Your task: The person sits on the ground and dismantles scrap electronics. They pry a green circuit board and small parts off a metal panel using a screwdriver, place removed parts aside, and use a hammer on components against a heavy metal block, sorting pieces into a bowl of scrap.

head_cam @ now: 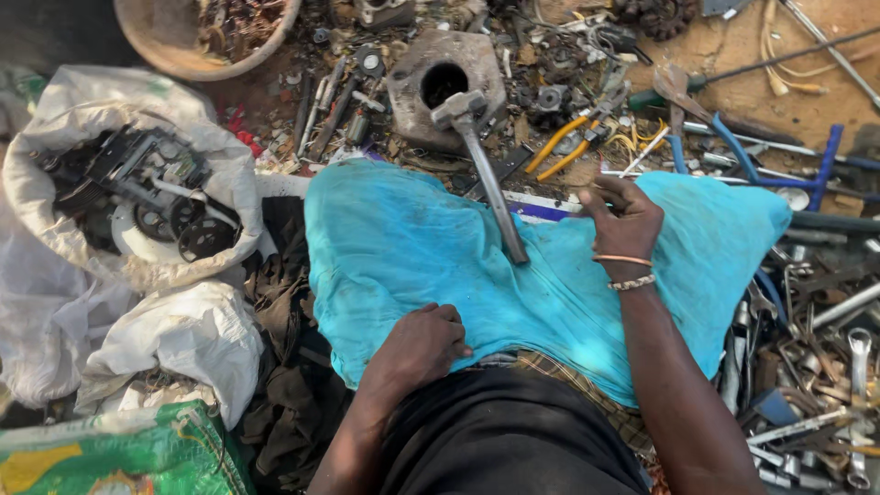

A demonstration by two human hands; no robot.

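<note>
A turquoise cloth [412,247] is spread over my lap. My left hand [417,348] rests on its near edge as a closed fist, holding nothing that shows. My right hand [621,220] lies on the cloth's far edge with fingers curled; whether it grips anything is unclear. A metal hammer [486,174] lies between my hands, its handle end on the cloth and its head beside a grey metal block with a round hole [445,78].
A white sack of black scrap parts [128,183] stands at the left, a green bag [119,454] near the bottom left. Yellow-handled pliers [573,142], blue-handled tools [733,147], spanners [825,367] and a round basin [202,37] lie around.
</note>
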